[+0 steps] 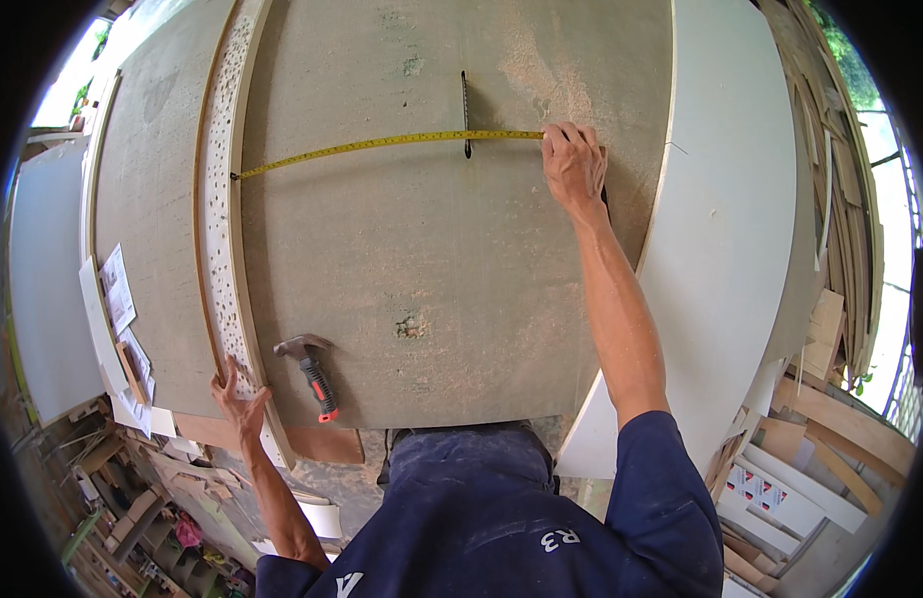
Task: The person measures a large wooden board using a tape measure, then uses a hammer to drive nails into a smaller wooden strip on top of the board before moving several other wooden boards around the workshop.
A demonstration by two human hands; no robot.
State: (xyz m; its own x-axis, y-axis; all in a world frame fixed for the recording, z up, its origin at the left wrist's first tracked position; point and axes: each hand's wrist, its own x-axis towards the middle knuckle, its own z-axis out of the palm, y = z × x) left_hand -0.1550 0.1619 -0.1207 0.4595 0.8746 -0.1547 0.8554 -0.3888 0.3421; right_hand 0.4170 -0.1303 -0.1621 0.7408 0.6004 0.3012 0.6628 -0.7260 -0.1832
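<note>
Centrally, in the upper half of the frame, a yellow metal tape-measure blade [382,147] is stretched across a broad, worn grey-brown worktop [382,249]. Its right end is gripped in the closed fingers of the right hand [575,167], by which the case is mostly hidden. Its left end is set at the edge of a long, narrow white board with dark specks [225,199]. The board's lower end, at lower left, is clasped across its width by the partly opened left hand [242,399]. A slender black rod-shaped object [466,100] is crossed by the blade. A claw hammer with a black-and-red handle [315,379] is seen right of the left hand; a large white panel [726,219] is placed at right.
</note>
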